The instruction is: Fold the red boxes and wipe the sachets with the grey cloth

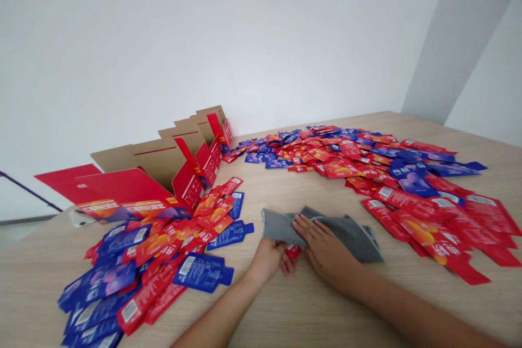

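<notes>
1. Wooden table [285, 304]: pale grain, bears all items below.
2. Large heap of sachets [391, 185]: red and blue flat packs, spread to the right of and beyond the grey cloth, its nearest packs just beside the cloth's right edge.
3. Row of cartons [163, 163]: brown card with red printed faces, flaps open, standing left of and beyond the cloth.
4. Smaller heap of sachets [155, 261]: same red and blue packs, left of the cloth, running toward the near table edge.
5. Grey cloth [350, 234]: rumpled, lying flat at mid-table.
6. Right hand [326, 250]: fingers spread, palm down, pressing on the cloth.
7. Left hand [267, 258]: at the cloth's near left corner, fingers curled around a red sachet.
8. Red sachet [292, 252]: between the two hands, partly tucked under the cloth's near edge.
</notes>
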The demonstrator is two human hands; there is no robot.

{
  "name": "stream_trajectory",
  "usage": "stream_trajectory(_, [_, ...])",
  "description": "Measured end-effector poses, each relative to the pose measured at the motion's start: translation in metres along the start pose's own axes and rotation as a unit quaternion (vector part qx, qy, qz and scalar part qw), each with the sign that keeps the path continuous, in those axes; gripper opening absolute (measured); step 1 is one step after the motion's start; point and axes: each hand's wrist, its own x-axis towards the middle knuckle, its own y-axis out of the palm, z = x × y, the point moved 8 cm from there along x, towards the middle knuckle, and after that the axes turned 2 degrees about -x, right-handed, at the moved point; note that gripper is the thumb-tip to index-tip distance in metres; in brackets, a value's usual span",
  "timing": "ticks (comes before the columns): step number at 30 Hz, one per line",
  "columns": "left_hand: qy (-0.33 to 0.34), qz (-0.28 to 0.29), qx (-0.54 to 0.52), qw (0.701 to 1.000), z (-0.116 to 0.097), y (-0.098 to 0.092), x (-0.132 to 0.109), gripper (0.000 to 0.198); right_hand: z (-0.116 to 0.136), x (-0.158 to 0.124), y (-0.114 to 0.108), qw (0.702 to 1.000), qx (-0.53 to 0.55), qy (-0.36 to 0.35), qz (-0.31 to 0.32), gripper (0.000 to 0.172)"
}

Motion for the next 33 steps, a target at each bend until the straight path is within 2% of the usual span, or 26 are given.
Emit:
stream_trajectory(2, [-0.031,0.065,-0.171,0.983,0.006,0.007,0.002,0.035,-0.028,0.003,-0.001,0.998,-0.022,0.051,0.002,0.050])
stream_trajectory(4, [-0.074,0.102,-0.388,0.913,0.012,0.004,0.005,0.026,-0.048,0.002,-0.004,0.996,-0.032,0.079,-0.002,0.047])
stream_trajectory(5, [-0.091,0.088,-0.458,0.880,0.016,-0.006,0.007,0.027,-0.053,0.001,-0.005,0.996,-0.033,0.086,-0.004,0.046])
stream_trajectory(6, [-0.102,0.049,-0.494,0.862,0.023,-0.021,0.010,0.028,-0.056,0.000,-0.006,0.995,-0.033,0.092,-0.007,0.046])
stream_trajectory(9, [-0.116,-0.122,-0.549,0.819,0.049,-0.079,0.014,0.022,-0.054,-0.004,-0.008,0.994,-0.036,0.099,-0.015,0.046])
stream_trajectory(10, [-0.120,-0.167,-0.564,0.799,0.058,-0.093,0.013,0.020,-0.053,-0.004,-0.009,0.994,-0.038,0.098,-0.019,0.046])
stream_trajectory(11, [-0.127,-0.193,-0.575,0.785,0.065,-0.101,0.012,0.020,-0.051,-0.004,-0.009,0.994,-0.038,0.097,-0.023,0.046])
stream_trajectory(12, [-0.137,-0.196,-0.578,0.780,0.070,-0.103,0.014,0.023,-0.050,-0.004,-0.009,0.994,-0.038,0.096,-0.027,0.046])
stream_trajectory(13, [-0.147,-0.178,-0.570,0.788,0.072,-0.098,0.018,0.026,-0.050,-0.004,-0.009,0.994,-0.035,0.095,-0.031,0.046])
stream_trajectory(14, [-0.153,-0.148,-0.546,0.811,0.073,-0.090,0.024,0.028,-0.050,-0.003,-0.010,0.994,-0.031,0.095,-0.034,0.045])
stream_trajectory(17, [-0.115,-0.090,-0.327,0.934,0.066,-0.068,0.062,0.030,-0.051,-0.001,-0.012,0.994,-0.010,0.100,-0.035,0.044])
stream_trajectory(19, [-0.064,-0.095,-0.168,0.979,0.055,-0.060,0.098,0.029,-0.051,-0.001,-0.013,0.994,0.008,0.108,-0.032,0.044])
stream_trajectory(21, [-0.029,-0.105,-0.078,0.991,0.045,-0.054,0.140,0.037,-0.051,-0.001,-0.016,0.992,0.026,0.123,-0.028,0.046])
stream_trajectory(24, [0.005,-0.102,-0.001,0.995,0.030,-0.046,0.199,0.053,-0.052,-0.001,-0.017,0.988,0.058,0.140,-0.012,0.055])
stream_trajectory(27, [0.019,-0.096,0.065,0.993,0.019,-0.036,0.244,0.055,-0.049,-0.001,-0.017,0.987,0.094,0.128,0.018,0.060])
stream_trajectory(30, [0.019,-0.088,0.114,0.989,0.013,-0.026,0.265,0.046,-0.043,0.001,-0.017,0.986,0.126,0.099,0.044,0.054])
stream_trajectory(33, [0.035,-0.079,0.151,0.985,0.009,-0.022,0.258,0.038,-0.041,0.002,-0.020,0.984,0.144,0.091,0.041,0.049])
